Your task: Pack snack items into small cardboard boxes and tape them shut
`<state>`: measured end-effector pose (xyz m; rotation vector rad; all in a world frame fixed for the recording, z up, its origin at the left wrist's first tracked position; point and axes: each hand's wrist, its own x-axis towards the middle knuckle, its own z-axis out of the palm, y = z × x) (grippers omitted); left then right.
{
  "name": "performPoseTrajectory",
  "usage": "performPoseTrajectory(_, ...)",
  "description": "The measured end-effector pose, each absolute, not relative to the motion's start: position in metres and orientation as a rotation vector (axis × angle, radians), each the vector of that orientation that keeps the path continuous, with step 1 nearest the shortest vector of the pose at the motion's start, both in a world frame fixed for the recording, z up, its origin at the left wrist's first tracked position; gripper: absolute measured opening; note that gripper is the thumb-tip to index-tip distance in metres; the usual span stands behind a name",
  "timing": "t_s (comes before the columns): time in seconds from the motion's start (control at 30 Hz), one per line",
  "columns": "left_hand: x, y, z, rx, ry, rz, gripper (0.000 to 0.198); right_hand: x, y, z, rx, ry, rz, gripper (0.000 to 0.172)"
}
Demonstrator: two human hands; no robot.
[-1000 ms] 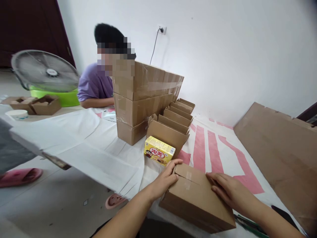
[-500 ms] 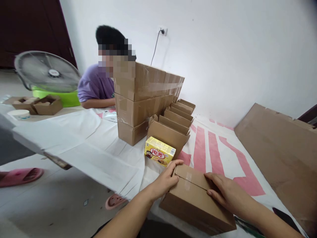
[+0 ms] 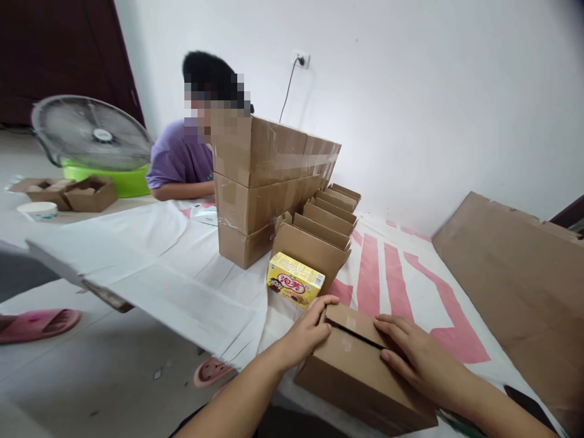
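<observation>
A small brown cardboard box [image 3: 360, 380] lies in front of me on the white and red cloth [image 3: 401, 280]. My left hand [image 3: 306, 333] grips its far left corner, fingers curled over the top edge. My right hand [image 3: 417, 359] rests on the lid with its fingers at the seam, where one top flap is lifting slightly. Just beyond the box lies a yellow snack carton [image 3: 294, 280] with red print.
A row of open flat cartons [image 3: 319, 234] and a taped stack of three boxes [image 3: 264, 188] stand behind. A person in a purple shirt [image 3: 180, 161] sits beyond them. A floor fan [image 3: 93, 134], a large cardboard sheet [image 3: 515, 280] and pink slippers [image 3: 36, 322] lie around.
My right hand has slid left along the lid toward the seam, and the far flap has lifted a little. My left hand stays on the corner.
</observation>
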<state>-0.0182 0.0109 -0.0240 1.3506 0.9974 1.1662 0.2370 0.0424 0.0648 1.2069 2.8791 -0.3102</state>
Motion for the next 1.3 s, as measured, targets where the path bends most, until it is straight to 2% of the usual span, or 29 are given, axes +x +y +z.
performPoseTrajectory(0.1, -0.018, 0.011, -0.024, 1.340, 0.992, 1.163, 0.057, 0.224, 0.047, 0.071, 1.239, 2.894, -0.640, 0.037)
performPoseTrajectory(0.27, -0.018, 0.012, -0.025, 1.358, 0.991, 1.165, 0.053, 0.195, 0.056, 0.067, 1.559, 2.688, -1.118, 0.030)
performPoseTrajectory(0.57, -0.019, 0.009, -0.022, 1.409, 1.016, 1.158, 0.055, 0.178, 0.050, 0.057, 1.603, 2.654, -1.170, 0.019)
performPoseTrajectory(0.67, -0.020, 0.009, -0.023, 1.437, 1.005, 1.168, 0.054, 0.180, 0.048, 0.059, 1.556, 2.779, -1.091, 0.020)
performPoseTrajectory(1.03, -0.019, 0.010, -0.021, 1.435, 1.003, 1.179, 0.054, 0.166, 0.038, 0.060, 1.615, 2.903, -0.360, 0.012)
performPoseTrajectory(1.2, -0.019, 0.010, -0.022, 1.442, 1.014, 1.183, 0.055, 0.161, 0.041, 0.053, 1.661, 2.898, -0.210, 0.010)
performPoseTrajectory(1.3, -0.020, 0.010, -0.024, 1.449, 1.017, 1.197, 0.054, 0.161, 0.038, 0.050, 1.653, 2.897, -0.250, 0.009)
